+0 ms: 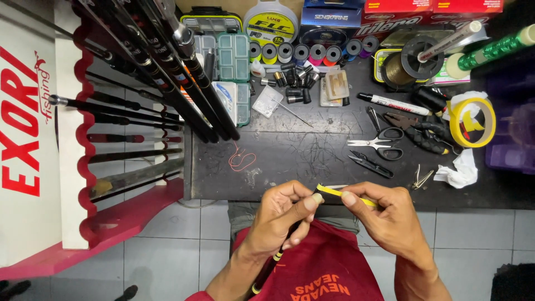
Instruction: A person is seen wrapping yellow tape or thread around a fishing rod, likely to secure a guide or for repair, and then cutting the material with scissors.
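Observation:
My left hand (281,214) grips a thin black rod (277,256) with yellow bands that runs down across my lap. My right hand (384,217) pinches a strip of yellow tape (341,194) stretched from the rod's upper end to its fingertips. Both hands hover just in front of the near edge of the dark worktable (312,156). A roll of yellow tape (472,121) lies at the table's right side.
Scissors (379,138), black snips (370,165), pliers (418,131), a marker (393,103), thread spools (312,53), tackle boxes (231,58) and a red elastic loop (242,160) cover the table. A red and white rack (67,139) at left holds several dark fishing rods (189,83).

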